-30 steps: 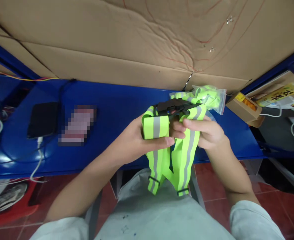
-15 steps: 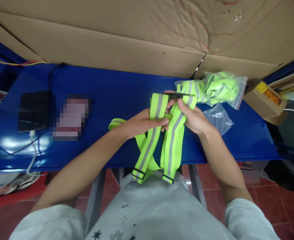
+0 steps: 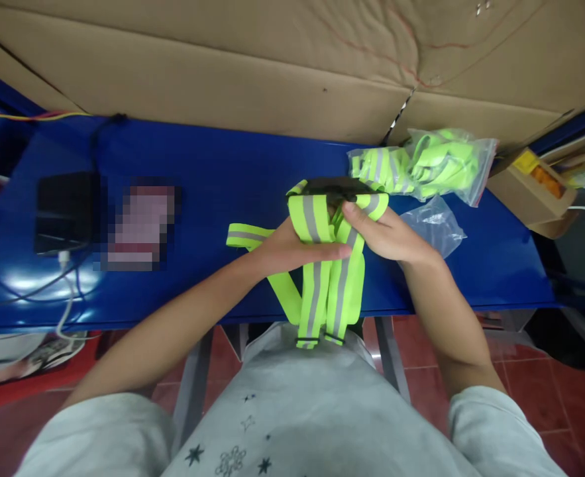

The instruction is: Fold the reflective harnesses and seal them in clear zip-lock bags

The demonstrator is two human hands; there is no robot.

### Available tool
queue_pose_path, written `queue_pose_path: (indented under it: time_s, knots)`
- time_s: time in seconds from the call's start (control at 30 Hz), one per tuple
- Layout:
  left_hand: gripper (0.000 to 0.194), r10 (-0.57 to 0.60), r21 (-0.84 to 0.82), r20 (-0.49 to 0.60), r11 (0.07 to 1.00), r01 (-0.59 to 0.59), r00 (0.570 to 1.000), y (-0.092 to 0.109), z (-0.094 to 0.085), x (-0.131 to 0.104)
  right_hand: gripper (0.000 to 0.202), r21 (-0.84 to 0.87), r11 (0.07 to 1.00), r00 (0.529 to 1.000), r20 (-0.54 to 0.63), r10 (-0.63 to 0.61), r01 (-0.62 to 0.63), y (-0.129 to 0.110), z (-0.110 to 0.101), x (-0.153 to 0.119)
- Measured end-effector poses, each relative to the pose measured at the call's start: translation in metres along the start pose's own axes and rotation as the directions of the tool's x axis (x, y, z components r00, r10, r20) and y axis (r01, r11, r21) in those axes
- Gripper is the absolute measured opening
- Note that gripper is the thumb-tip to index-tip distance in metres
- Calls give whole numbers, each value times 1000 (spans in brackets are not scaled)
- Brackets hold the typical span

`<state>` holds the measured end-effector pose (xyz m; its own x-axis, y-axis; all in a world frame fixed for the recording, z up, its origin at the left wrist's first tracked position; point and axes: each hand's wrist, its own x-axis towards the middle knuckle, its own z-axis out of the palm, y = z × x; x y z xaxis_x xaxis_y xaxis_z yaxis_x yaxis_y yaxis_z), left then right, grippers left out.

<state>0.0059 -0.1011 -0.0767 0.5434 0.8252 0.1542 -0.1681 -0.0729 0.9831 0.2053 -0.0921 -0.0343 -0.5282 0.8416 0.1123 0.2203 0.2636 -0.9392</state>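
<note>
Between my hands is a neon yellow-green reflective harness (image 3: 317, 291) of straps with a grey stripe and a black part at its top. My left hand (image 3: 302, 248) is closed around the straps from the left, its thumb laid across them. On the right, my right hand (image 3: 379, 228) pinches the harness near the black part, thumb on top; its other fingers are mostly hidden. Two straps hang down over the table's front edge, with black slider buckles at their lower ends. Another loop of strap sticks out to the left past my left wrist.
Behind my right hand lie clear bags of neon straps (image 3: 431, 165) and a crumpled clear bag (image 3: 436, 228). A cardboard box (image 3: 533, 192) stands at the right. Toward the left of the blue table (image 3: 203, 179) are a black device (image 3: 66, 212) with cables and a pixelated item (image 3: 140, 228).
The two hanging straps have come closer together and their buckled ends have risen. More of the black part at the top shows. My left thumb has moved right across the straps.
</note>
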Motion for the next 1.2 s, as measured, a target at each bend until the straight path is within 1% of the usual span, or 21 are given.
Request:
queue_pose_path:
  time_s: [0.07,0.13,0.2,0.27,0.3,0.33,0.4,0.43,0.47,0.57,0.63,0.67,0.7,0.77,0.83,0.9,0.97,1.03,1.1,1.17,1.2]
  knots:
    - [48,115,119,12,986,-116,993,21,5,5,45,-108,987,993,21,-115,117,-23,-8,2]
    - [41,165,162,32,972,-168,986,44,10,9,42,-220,948,973,16,-232,230,-53,-17,3]
    - [41,138,115,39,983,-142,990,64,16,9,46,-314,902,944,-48,-327,296,-83,-26,-1]
    - [42,59,1,39,998,-59,998,73,23,5,70,-386,874,924,-115,-364,296,-104,-33,-7]
    - [42,0,-64,37,998,2,999,73,26,2,77,-429,862,932,-108,-347,271,-110,-36,-10]
    - [41,-65,-126,39,990,70,997,70,29,-1,75,-479,845,948,-73,-309,238,-113,-38,-14]
    - [44,-199,-228,59,951,208,978,61,33,-8,48,-561,810,980,13,-199,172,-108,-39,-18]
    - [46,-256,-269,75,925,267,964,55,34,-11,35,-581,803,990,37,-134,131,-103,-39,-20]
    - [49,-301,-303,93,900,315,949,50,35,-12,29,-578,811,996,29,-89,89,-96,-38,-20]
    - [54,-340,-378,126,852,362,932,42,35,-11,29,-435,900,991,-136,-19,-43,-77,-34,-17]
    - [52,-299,-403,121,857,322,947,45,35,-7,29,-248,963,969,-243,43,-105,-72,-34,-11]
    - [50,-270,-401,106,869,290,957,49,35,-5,28,-125,984,961,-259,95,-131,-73,-34,-7]
    - [47,-235,-387,82,888,249,968,53,35,-3,28,5,987,959,-236,158,-162,-75,-35,-3]
    - [38,-161,-301,29,940,162,987,61,34,-1,25,223,946,953,-134,270,-237,-81,-38,4]
    - [31,-88,-174,22,981,90,996,68,31,0,22,344,887,936,-58,347,-308,-86,-39,8]
    - [33,-73,-70,94,994,79,993,71,29,-1,25,399,849,916,-49,398,-348,-86,-38,10]
    - [39,-114,-37,177,992,122,978,70,28,-2,26,433,819,898,-47,438,-377,-80,-36,8]
    - [40,-172,-83,275,976,201,946,65,28,-2,27,454,797,885,-36,464,-399,-69,-32,6]
    - [33,-202,-192,372,938,287,906,56,30,-3,29,460,783,876,-24,482,-418,-58,-28,4]
    - [28,-209,-282,434,892,352,876,47,32,-3,30,418,799,876,-16,483,-433,-49,-26,2]
    - [26,-213,-305,437,879,366,874,43,32,-4,28,361,831,885,-28,464,-424,-47,-26,1]
